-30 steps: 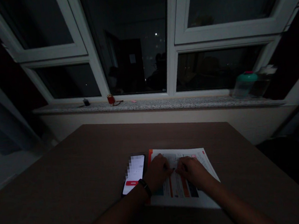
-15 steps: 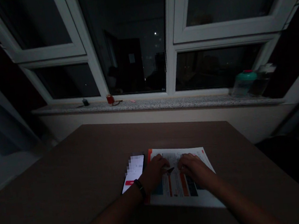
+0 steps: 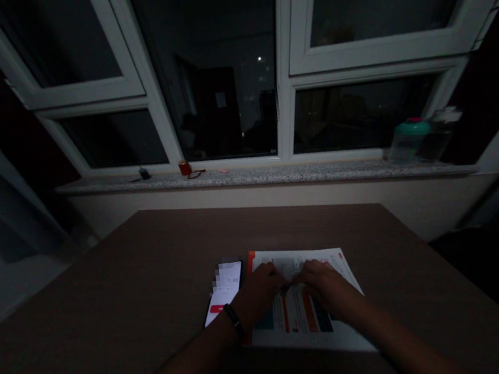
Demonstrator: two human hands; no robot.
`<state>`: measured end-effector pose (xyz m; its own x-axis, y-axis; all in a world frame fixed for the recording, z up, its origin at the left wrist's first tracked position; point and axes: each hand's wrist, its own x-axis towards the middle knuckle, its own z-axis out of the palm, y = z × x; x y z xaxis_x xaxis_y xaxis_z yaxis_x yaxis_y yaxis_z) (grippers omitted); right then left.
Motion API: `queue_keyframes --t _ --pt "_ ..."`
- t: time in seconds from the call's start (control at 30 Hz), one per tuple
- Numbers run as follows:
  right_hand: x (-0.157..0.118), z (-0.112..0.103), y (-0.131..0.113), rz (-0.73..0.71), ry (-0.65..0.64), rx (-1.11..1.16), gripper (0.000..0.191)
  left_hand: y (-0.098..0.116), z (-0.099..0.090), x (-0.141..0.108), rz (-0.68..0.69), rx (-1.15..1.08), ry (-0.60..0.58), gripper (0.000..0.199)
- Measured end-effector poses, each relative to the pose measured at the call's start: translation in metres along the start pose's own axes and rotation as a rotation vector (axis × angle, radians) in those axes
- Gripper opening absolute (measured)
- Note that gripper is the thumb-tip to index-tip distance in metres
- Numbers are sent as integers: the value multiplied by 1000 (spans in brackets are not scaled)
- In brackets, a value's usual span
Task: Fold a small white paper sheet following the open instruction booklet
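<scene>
My left hand [image 3: 264, 286], with a dark band [image 3: 234, 319] on its wrist, is closed in a pinch over the printed booklet [image 3: 310, 344]. A small dark pointed piece [image 3: 286, 289] shows at its fingertips; its kind is too dim to tell. My right hand [image 3: 324, 283] comes from the other side with bent, closed fingers. Its fingertips meet those of the left hand above the page, and what they pinch is hidden. White pages with orange and dark blue printed blocks lie under both hands.
A lit phone [image 3: 224, 288] lies left of the booklet on the brown table [image 3: 170, 237]. Beyond the table, a stone windowsill [image 3: 252, 176] holds a red jar [image 3: 184, 167], a small dark bottle [image 3: 143, 172] and a clear jug with a teal lid [image 3: 408, 134]. The room is dim.
My hands have come together: the gap between their fingertips has closed, and the small dark piece is now mostly covered. The booklet and phone stay in place.
</scene>
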<state>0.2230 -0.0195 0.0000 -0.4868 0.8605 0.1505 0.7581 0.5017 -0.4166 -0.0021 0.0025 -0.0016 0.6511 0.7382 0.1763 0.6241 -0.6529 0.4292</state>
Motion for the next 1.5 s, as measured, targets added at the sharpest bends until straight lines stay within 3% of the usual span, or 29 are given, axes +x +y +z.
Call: queue_keyframes --t 0.37,0.53,0.7,0.8,0.9,1.0,1.13,1.37,1.5 --pt "-1 9 6 -106 138 -12 37 2 -4 -5 73 201 -6 23" --pt "-1 6 0 -113 168 32 30 4 -8 -7 52 271 61 22" --pt "-3 2 -7 -155 136 41 12 8 -8 -7 -21 305 76 15" --pt "-3 4 -9 -230 103 92 11 9 -7 -7 -13 280 46 14" --pt "-3 6 -8 -284 72 146 15 8 -6 -8 31 220 5 25" --pt "-2 7 -5 -254 102 154 23 6 -4 -9 67 158 -14 39" --pt "-2 5 -2 -182 132 93 29 2 0 -7 104 120 -62 40" --pt "-1 7 -3 -159 84 -19 20 7 -1 -8 94 329 -23 22" --pt "0 7 -6 -202 55 -67 12 14 -3 -10 69 335 -69 27"
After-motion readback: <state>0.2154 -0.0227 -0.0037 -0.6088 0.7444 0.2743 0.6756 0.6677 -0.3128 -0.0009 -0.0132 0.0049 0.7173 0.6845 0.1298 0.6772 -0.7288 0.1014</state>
